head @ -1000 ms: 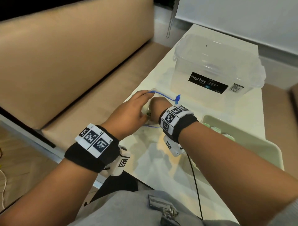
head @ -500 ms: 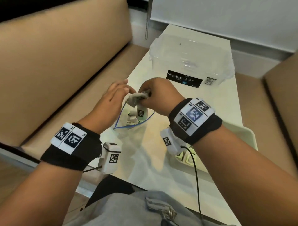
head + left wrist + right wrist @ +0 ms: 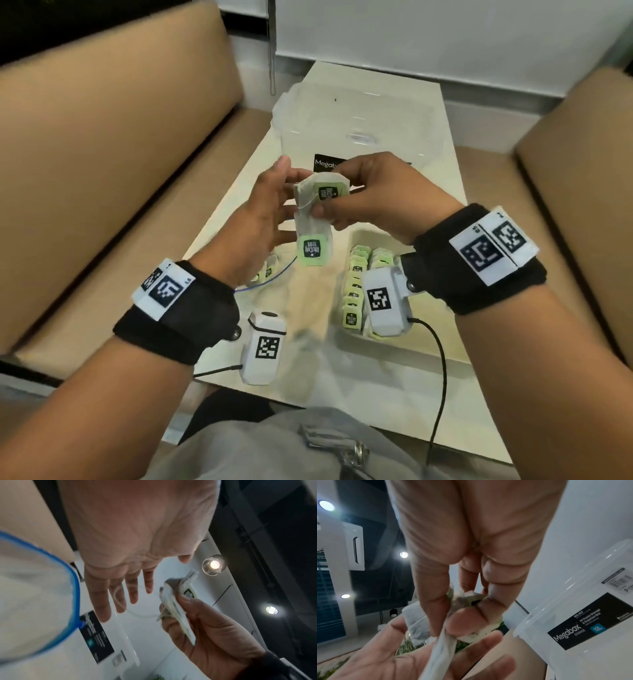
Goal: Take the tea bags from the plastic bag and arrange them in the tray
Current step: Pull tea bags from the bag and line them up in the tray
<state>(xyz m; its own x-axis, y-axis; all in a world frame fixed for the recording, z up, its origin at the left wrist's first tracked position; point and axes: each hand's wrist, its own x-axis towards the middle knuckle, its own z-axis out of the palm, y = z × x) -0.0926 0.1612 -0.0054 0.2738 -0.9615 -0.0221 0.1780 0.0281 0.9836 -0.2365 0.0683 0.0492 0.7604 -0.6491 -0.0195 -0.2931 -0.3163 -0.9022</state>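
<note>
Nearest: pale green rectangular tray [image 3: 346,342] on the cream glossy table [image 3: 308,359], in front of the right wrist. It already holds two rows of green-tagged tea bags [image 3: 354,291] standing on edge, close-packed; the right row is mostly hidden by the wrist camera. So a good share looks done, the tray's far end looks unfilled, count unreadable.

Left of the tray, under the left forearm: clear zip plastic bag with blue seal [image 3: 274,274], mouth open, at least two tea bags left inside. Judgement: mid-task, several cycles to go.

Above the table, between both hands: small bunch of white paper tea bags with green square tags [image 3: 320,212]. Right hand [image 3: 383,202] has them, thumb and curled fingertips pinching the upper part; one bag dangles below the pinch with its tag [image 3: 311,251] lowest. Exact number in the bunch unclear, two tags visible.

Left hand [image 3: 260,219] is spread flat, fingers straight, palm facing the bunch and just beside it. Contact can't be confirmed; it grips nothing.

Bunch sits higher than and left of the tray's far end.

Far: clear plastic lidded storage box with black label [image 3: 356,137], not involved.
</note>
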